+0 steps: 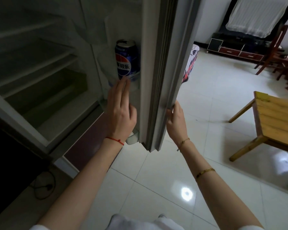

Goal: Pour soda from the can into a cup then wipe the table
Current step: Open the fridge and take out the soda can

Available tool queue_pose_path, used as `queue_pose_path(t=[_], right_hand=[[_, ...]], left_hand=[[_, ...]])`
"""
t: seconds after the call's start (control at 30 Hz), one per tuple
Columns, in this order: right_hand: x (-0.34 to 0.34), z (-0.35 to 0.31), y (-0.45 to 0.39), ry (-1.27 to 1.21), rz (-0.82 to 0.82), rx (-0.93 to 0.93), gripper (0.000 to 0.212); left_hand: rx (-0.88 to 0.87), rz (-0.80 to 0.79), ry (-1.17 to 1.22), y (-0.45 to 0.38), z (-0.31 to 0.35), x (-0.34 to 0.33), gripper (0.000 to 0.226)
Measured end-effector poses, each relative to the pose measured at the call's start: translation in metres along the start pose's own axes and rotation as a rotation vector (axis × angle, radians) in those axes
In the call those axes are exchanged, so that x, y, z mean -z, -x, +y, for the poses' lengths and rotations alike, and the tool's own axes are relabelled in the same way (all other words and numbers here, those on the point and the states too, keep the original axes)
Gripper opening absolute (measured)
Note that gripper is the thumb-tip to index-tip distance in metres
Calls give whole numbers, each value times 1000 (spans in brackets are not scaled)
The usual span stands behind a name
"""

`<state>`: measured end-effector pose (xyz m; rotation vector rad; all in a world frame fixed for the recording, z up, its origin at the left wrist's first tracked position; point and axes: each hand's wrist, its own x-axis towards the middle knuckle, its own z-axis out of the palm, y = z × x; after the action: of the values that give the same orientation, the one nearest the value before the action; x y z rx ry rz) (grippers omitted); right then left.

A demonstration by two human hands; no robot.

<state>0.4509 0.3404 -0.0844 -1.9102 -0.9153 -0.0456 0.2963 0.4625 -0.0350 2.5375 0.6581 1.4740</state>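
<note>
A blue soda can [127,59] with a red, white and blue logo stands upright in the clear shelf of the open fridge door [158,72]. My left hand [121,110] is stretched out flat just below the can, fingertips at its base, fingers straight and holding nothing. My right hand [175,121] grips the outer edge of the fridge door, fingers wrapped round it. No cup or cloth is in view.
The fridge interior [40,72] with bare shelves lies to the left. A wooden table [278,120] stands at the right on the glossy tiled floor [198,113]. Chairs [278,52] and a low TV cabinet [236,50] are at the back right. A cable [45,186] lies on the floor at lower left.
</note>
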Motion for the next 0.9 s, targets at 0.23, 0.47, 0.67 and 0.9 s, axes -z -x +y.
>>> queue_pose_path(t=[0.23, 0.47, 0.67, 0.9], right_hand=[[43, 48, -54, -17, -113, 56, 47], [74, 75, -104, -20, -139, 41, 35], [86, 101, -147, 36, -158, -22, 26], [92, 129, -193, 37, -171, -22, 23]], left_hand=[[23, 14, -55, -15, 42, -51, 63], [1, -2, -107, -39, 74, -93, 68], [-26, -23, -185, -59, 89, -128, 71], [-12, -29, -237, -79, 109, -168, 71]])
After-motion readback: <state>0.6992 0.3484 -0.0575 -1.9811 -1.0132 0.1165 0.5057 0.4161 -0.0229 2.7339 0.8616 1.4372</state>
